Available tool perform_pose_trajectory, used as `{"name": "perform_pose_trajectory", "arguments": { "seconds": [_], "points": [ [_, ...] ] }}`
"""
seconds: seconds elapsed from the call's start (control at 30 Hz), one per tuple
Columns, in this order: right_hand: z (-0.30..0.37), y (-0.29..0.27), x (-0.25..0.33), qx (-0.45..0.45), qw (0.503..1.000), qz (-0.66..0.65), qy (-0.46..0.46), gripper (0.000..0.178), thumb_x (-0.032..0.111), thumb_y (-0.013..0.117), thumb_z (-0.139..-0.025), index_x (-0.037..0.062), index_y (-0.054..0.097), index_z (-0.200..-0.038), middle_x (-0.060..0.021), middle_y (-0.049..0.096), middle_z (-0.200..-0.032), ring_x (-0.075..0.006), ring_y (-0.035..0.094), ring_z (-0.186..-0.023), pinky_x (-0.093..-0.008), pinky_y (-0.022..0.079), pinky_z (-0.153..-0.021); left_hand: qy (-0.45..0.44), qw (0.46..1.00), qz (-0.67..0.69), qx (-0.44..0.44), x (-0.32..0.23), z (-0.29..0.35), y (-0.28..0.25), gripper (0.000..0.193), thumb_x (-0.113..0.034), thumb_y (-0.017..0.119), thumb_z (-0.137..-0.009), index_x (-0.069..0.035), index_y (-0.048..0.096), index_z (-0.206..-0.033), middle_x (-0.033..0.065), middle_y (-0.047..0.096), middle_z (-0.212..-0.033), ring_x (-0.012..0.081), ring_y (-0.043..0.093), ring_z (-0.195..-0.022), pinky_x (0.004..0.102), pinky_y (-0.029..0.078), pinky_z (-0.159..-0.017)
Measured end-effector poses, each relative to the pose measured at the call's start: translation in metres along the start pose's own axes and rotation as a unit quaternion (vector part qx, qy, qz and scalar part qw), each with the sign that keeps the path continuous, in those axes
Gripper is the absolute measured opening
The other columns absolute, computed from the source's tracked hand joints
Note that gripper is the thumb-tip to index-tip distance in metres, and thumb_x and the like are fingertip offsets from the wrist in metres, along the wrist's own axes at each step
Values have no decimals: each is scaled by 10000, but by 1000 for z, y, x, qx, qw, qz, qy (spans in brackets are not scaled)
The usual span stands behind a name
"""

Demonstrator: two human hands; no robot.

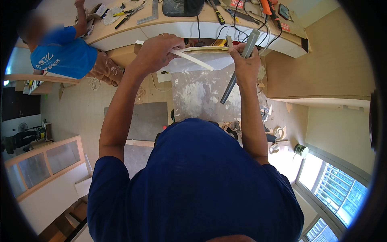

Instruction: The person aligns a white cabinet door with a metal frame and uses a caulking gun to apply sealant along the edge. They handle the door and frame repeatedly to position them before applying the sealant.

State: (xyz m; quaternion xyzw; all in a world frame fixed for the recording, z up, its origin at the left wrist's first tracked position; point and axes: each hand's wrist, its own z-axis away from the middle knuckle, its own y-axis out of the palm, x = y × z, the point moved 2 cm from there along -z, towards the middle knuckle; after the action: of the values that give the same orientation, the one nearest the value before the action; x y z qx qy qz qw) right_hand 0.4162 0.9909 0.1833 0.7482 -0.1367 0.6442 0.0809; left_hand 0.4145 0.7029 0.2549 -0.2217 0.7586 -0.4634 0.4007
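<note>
My left hand is closed around a flat white strip, whose one end slants down to the right past my fingers. A thin, pale curved strip or edge runs between my two hands; I cannot tell if it is held. My right hand grips a long straight grey bar, tilted with its lower end toward me. A small pale piece sticks up by my right thumb. Both hands are just in front of the counter, over a stained board.
The counter ahead bears pliers, a metal square, a dark cap-like object, a yellow-black handled tool and hanging cables. Another person in blue works at left. A wooden cabinet stands right; scraps litter the floor.
</note>
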Motion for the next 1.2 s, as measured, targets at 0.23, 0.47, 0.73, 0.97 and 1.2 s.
{"name": "perform_pose_trajectory", "arguments": {
  "seconds": [0.23, 0.47, 0.73, 0.97, 1.2],
  "points": [
    [1, -1, -1, 0, 1000, 4, -6, 285, 79, 835, -839, -6, 657, -1045, -89, 747, -941, -166, 689, -865, -323, 551, -848, -2, 1000, -4, -19, 5, 3, 2, 335, 62, 769, -799, -72, 691, -1096, 95, 713, -972, 305, 718, -915, 397, 570, -804],
    [4, 0, 2, 17, 998, -52, 25, 378, -7, 839, -847, -27, 622, -1157, -125, 736, -1037, -186, 693, -972, -334, 570, -924, 12, 998, -32, -57, -5, 1, -1, 290, 36, 798, -783, -89, 686, -1019, 100, 682, -923, 317, 696, -864, 414, 541, -739],
    [5, 1, 0, 19, 1000, -9, 8, 408, -8, 833, -840, -23, 619, -1187, -114, 725, -1068, -177, 685, -993, -320, 562, -926, 8, 997, 20, -78, 8, 2, 12, 352, 41, 822, -767, -90, 722, -1078, 95, 712, -934, 303, 680, -850, 394, 534, -728],
    [3, 1, 1, 21, 999, 24, -7, 411, 29, 836, -844, -18, 623, -1191, -81, 718, -1029, -144, 668, -936, -288, 543, -864, 23, 997, -23, -66, 8, -2, 12, 358, 49, 811, -726, -104, 766, -1046, 34, 740, -900, 267, 659, -865, 384, 548, -755],
    [2, 3, 1, -7, 1000, 9, -14, 333, 68, 812, -804, 19, 646, -1087, -59, 733, -922, -164, 682, -839, -317, 544, -821, 4, 995, -64, -71, -3, -1, 13, 328, 21, 805, -735, -126, 753, -1023, 8, 748, -917, 263, 672, -881, 389, 562, -767]
  ]
}}
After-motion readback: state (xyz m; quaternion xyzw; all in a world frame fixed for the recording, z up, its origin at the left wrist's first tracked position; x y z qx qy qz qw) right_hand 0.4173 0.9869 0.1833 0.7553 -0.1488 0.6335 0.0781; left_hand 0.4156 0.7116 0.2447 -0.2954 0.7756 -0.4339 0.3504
